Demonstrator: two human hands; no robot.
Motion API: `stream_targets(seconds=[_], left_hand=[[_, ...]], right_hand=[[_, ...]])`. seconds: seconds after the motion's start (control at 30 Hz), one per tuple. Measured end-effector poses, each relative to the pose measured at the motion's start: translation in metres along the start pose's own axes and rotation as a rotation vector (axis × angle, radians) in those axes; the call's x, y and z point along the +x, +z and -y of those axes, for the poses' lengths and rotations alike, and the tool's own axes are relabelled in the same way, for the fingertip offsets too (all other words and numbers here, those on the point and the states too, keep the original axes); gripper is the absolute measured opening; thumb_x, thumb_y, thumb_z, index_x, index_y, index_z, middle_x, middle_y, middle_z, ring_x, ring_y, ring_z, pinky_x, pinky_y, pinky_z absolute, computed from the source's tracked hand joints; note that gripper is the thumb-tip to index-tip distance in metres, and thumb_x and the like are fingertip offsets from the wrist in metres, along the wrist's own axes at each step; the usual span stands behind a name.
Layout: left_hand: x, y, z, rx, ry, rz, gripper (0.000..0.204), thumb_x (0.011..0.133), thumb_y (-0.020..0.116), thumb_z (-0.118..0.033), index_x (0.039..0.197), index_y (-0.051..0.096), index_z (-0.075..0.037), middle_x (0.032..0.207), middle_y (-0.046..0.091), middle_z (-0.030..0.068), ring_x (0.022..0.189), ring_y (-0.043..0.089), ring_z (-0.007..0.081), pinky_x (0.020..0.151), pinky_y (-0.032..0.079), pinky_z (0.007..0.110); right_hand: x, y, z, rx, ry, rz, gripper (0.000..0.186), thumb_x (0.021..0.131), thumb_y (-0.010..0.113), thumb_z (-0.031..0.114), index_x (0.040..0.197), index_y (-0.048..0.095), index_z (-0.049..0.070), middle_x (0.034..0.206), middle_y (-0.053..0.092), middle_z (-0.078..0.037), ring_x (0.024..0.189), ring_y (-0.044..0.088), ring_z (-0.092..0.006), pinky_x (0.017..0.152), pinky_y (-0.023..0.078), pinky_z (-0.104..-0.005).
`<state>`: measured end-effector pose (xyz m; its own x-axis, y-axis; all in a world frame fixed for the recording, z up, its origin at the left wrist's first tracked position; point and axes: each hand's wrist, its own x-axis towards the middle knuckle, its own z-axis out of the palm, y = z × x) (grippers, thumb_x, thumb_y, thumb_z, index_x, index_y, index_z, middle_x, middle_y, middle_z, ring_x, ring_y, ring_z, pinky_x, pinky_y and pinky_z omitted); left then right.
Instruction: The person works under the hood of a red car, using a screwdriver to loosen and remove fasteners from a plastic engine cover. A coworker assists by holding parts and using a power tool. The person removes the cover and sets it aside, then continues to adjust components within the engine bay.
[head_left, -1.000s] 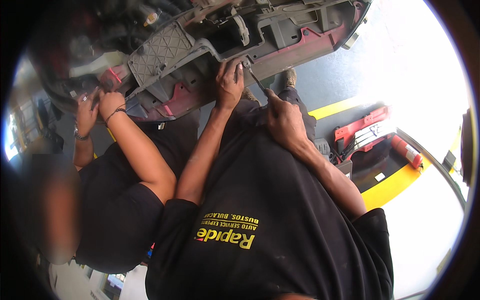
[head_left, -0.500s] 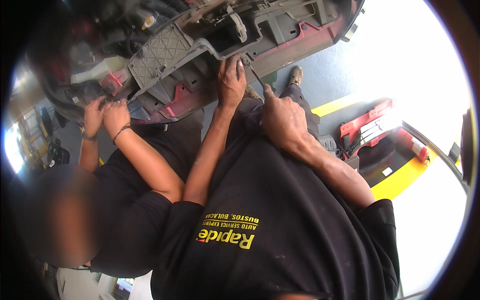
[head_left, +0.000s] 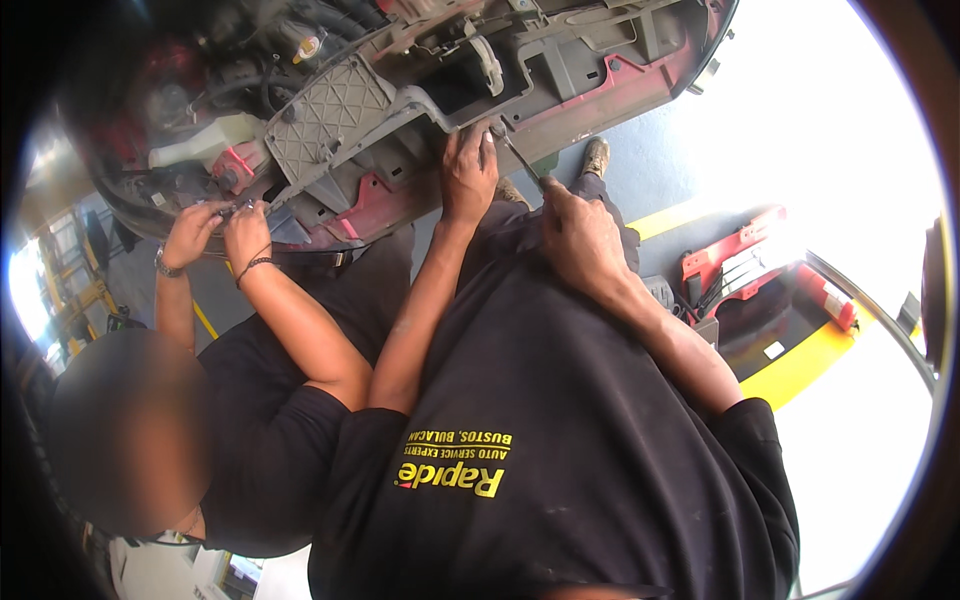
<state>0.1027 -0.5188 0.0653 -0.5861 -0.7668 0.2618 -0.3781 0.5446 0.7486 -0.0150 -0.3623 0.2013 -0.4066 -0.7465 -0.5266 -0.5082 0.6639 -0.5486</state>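
My right hand (head_left: 583, 238) is closed round the handle of a thin metal wrench (head_left: 521, 157), its head against the lower edge of the car's exposed front panel (head_left: 440, 158). Beside that head, my left hand (head_left: 468, 182) has its fingers pressed together at the panel edge. What lies under those fingertips is hidden. The panel is grey and dusty, with a ribbed plate (head_left: 333, 108) and red-painted metal behind it.
A co-worker's hands (head_left: 245, 232) work at the car's corner on the left, near a red part (head_left: 238, 167) and a whitish reservoir (head_left: 205, 142). A long black-and-red car part (head_left: 770, 320) lies on the right, by yellow floor markings (head_left: 680, 215).
My right hand has shifted slightly right with the wrench handle. My left hand stays at the panel edge. The co-worker's hands have drawn a little apart, and the whole view has moved slightly.
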Motion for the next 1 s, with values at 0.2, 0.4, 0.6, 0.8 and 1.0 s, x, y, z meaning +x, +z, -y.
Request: stream_targets(seconds=[0.2,0.4,0.6,0.8,1.0], left_hand=[[-0.005,0.000,-0.006,0.026,-0.078,0.036,0.031,0.111,0.066,-0.015,0.140,0.072,-0.006,0.129,0.072,0.0235,0.120,0.068,0.0460,0.104,0.055,0.052],[-0.006,0.003,-0.009,0.024,-0.099,0.017,0.030,0.109,0.069,-0.012,0.138,0.073,-0.007,0.132,0.070,0.0206,0.124,0.068,0.0432,0.104,0.055,0.051],[-0.005,0.007,-0.013,0.032,-0.120,-0.001,0.027,0.108,0.070,-0.011,0.133,0.073,-0.003,0.131,0.070,0.0215,0.122,0.068,0.0437,0.104,0.055,0.051],[-0.003,0.007,-0.014,0.008,-0.154,0.002,0.027,0.107,0.068,-0.009,0.133,0.073,-0.003,0.131,0.070,0.0223,0.122,0.067,0.0446,0.105,0.054,0.052],[-0.007,0.008,-0.014,0.017,-0.132,0.000,0.031,0.106,0.069,-0.010,0.137,0.071,-0.003,0.133,0.069,0.0221,0.124,0.066,0.0445,0.108,0.053,0.052]], right_hand=[[0.008,-0.007,-0.037,0.084,-0.004,0.006,0.043,0.110,0.062,0.020,0.147,0.070,0.001,0.112,0.078,-0.032,0.102,0.079,-0.0460,0.095,0.061,-0.0473],[0.017,-0.013,-0.050,0.242,-0.154,-0.021,0.045,0.110,0.061,0.019,0.153,0.068,0.011,0.107,0.082,-0.023,0.086,0.078,-0.0455,0.082,0.061,-0.0497],[0.017,-0.019,-0.043,0.229,-0.096,-0.040,0.039,0.110,0.063,0.020,0.144,0.075,0.006,0.104,0.078,-0.031,0.087,0.080,-0.0420,0.083,0.060,-0.0456],[0.017,-0.024,-0.047,-0.061,-0.116,-0.054,0.040,0.110,0.065,0.022,0.145,0.075,0.005,0.093,0.079,-0.021,0.084,0.074,-0.0152,0.081,0.058,-0.0382],[0.018,-0.020,-0.056,0.146,-0.133,-0.081,0.039,0.111,0.067,0.024,0.148,0.075,0.014,0.074,0.070,-0.012,0.071,0.071,-0.0230,0.067,0.055,-0.0423]])
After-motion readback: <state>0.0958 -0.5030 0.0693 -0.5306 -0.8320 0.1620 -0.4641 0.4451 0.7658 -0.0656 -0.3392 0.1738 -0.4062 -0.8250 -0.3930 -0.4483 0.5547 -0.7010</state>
